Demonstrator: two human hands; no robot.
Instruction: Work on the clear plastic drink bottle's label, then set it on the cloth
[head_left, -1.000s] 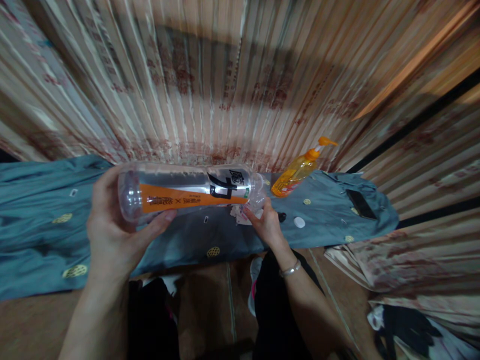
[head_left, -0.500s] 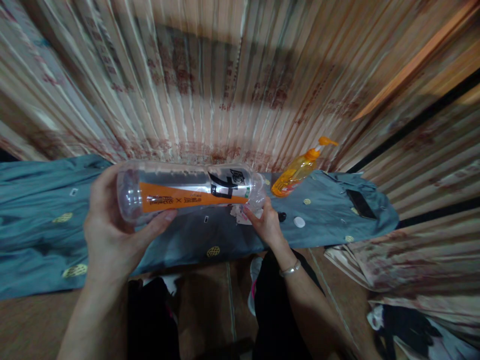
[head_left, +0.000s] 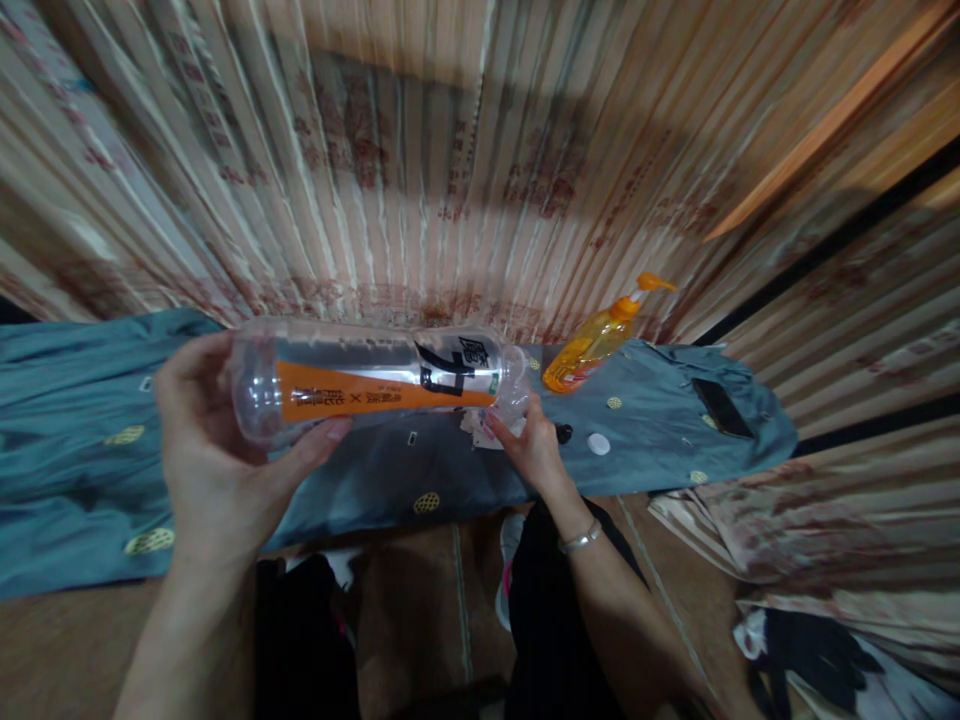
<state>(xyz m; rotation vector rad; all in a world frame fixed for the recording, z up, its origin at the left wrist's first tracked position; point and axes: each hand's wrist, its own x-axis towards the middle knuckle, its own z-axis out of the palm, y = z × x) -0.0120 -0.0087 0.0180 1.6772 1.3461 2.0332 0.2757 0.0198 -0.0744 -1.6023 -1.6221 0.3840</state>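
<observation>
My left hand [head_left: 214, 455] is wrapped round the base end of a clear plastic bottle [head_left: 375, 378] with an orange and black label, held sideways above a table covered in blue-grey cloth [head_left: 75, 440]. My right hand [head_left: 534, 445], a silver bangle on its wrist, has its fingers closed at the bottle's neck end. What those fingers pinch is hidden. A crumpled bit of paper or wrapper [head_left: 478, 428] lies under the neck.
An orange pump bottle of liquid [head_left: 592, 345] stands at the back right of the cloth. A black phone [head_left: 721, 407], a white cap [head_left: 598, 444] and a small dark object [head_left: 563, 432] lie to the right. Striped curtains hang behind.
The bottle and my left hand have shifted slightly to the left. My right hand stays at the neck end.
</observation>
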